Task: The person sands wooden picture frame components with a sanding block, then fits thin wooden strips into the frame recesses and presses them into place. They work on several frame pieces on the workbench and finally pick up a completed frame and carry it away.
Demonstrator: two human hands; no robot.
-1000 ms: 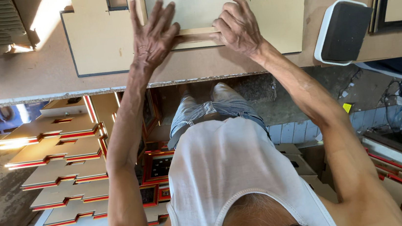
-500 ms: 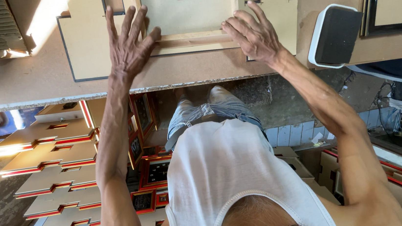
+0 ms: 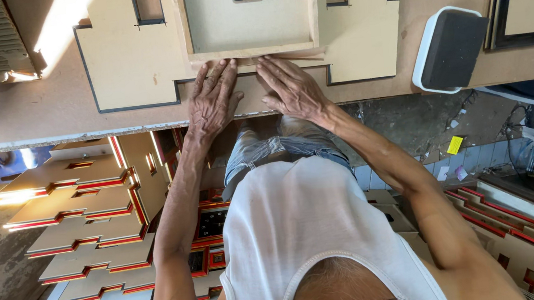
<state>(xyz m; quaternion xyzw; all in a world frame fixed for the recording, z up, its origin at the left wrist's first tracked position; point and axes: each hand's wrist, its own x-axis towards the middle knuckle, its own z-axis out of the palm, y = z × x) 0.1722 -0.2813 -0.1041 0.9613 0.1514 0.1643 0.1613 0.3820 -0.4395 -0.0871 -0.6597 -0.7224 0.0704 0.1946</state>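
The person wears a white sleeveless vest (image 3: pixel 307 231) with a ribbed look, a scooped neck and wide armholes edged in a narrow hem. Below it are faded blue-grey jeans (image 3: pixel 273 149) with a waistband and belt loops showing. Both arms are bare from shoulder to wrist. The 2 hands, left (image 3: pixel 210 103) and right (image 3: pixel 290 89), carry no gloves, rings or watch.

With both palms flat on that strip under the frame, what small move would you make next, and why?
Probably slide both hands outward along the thin wooden strip. The left hand and right hand press side by side near its middle, against the frame's lower edge, so its outer ends look unpressed.
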